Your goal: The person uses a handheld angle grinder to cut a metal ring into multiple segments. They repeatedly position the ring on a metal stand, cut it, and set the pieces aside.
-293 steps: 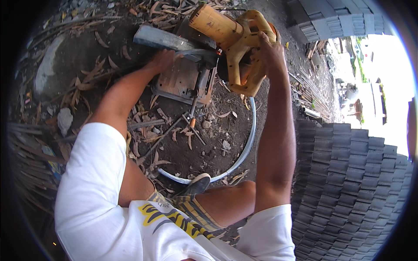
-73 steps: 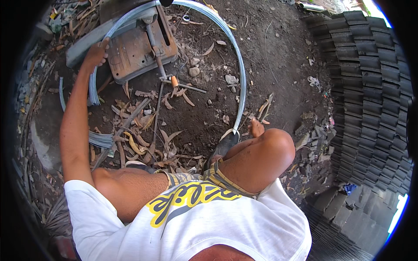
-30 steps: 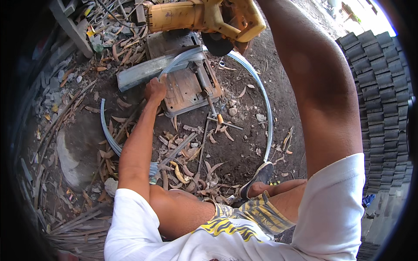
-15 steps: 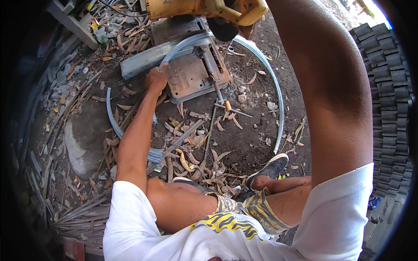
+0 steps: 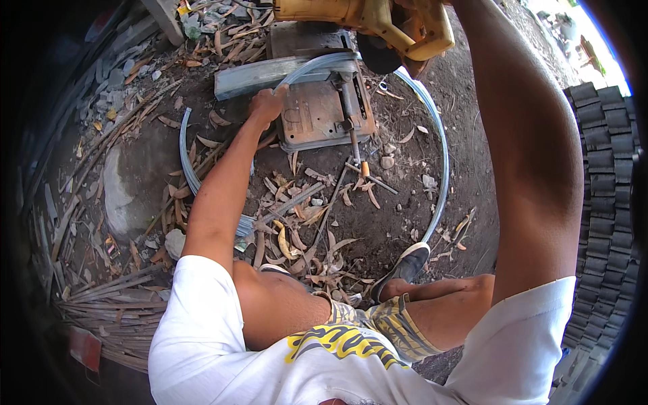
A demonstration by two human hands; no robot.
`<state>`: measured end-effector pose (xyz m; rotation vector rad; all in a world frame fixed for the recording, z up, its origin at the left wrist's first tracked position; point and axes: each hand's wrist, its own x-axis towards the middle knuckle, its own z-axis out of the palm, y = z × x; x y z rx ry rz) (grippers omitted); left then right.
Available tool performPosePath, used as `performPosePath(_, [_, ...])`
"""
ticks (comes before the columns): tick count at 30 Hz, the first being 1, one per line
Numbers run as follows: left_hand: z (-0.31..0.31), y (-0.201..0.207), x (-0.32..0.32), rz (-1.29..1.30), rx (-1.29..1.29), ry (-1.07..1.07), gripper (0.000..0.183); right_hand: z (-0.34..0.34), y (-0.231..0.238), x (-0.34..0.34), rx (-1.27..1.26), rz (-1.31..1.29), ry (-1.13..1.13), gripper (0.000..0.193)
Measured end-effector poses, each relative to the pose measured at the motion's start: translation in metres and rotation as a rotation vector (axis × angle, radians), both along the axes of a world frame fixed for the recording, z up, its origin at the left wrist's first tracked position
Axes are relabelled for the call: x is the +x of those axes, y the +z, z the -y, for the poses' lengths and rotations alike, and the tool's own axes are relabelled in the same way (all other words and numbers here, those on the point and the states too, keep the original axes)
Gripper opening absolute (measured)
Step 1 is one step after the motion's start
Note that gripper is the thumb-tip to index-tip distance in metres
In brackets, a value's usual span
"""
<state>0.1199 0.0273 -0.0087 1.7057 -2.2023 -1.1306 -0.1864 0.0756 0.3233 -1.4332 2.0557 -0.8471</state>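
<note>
My left hand (image 5: 268,106) is closed round a curved bundle of grey metal wires (image 5: 304,67), at the left side of a chop saw's rusty base (image 5: 307,118). The bundle passes over the base under the cutting disc, then bends round on the right down to my shoe. Above it hangs the saw's yellow head (image 5: 331,10) with a dark disc (image 5: 379,54), raised off the wires. My right hand (image 5: 406,3) is at the yellow handle (image 5: 442,34), mostly cut off by the top edge. A screw clamp (image 5: 349,101) lies along the base's right part.
A grey rectangular bar (image 5: 243,81) lies across the base. Another curved wire bundle (image 5: 185,148) rests left of my forearm. Dry leaves (image 5: 314,216), sticks and stones litter the soil. Stacked dark tiles (image 5: 604,182) stand at the right, and a pale rock (image 5: 125,192) at the left.
The view has shifted, so the saw, wires and ground appear farther right. Both hands keep their places on the wires and at the saw handle.
</note>
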Motion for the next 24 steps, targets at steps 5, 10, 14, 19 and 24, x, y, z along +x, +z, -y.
performPosePath(5, [-0.002, 0.001, 0.0, -0.04, -0.001, 0.004, 0.083, 0.001, 0.008, 0.007, 0.118, 0.08, -0.075, 0.037])
performPosePath(10, [-0.003, 0.002, 0.0, -0.076, 0.019, 0.021, 0.08, -0.001, 0.008, 0.009, 0.11, -0.041, -0.029, 0.035])
performPosePath(14, [-0.004, 0.01, -0.002, -0.021, 0.087, 0.017, 0.076, 0.003, 0.007, 0.011, 0.112, -0.109, -0.029, 0.034])
performPosePath(19, [-0.005, 0.013, -0.003, 0.044, 0.038, -0.017, 0.074, -0.001, 0.009, 0.019, 0.135, -0.146, -0.002, 0.032])
performPosePath(24, [-0.007, 0.009, -0.005, 0.055, 0.02, 0.009, 0.072, -0.006, 0.01, 0.021, 0.167, -0.138, 0.056, 0.032])
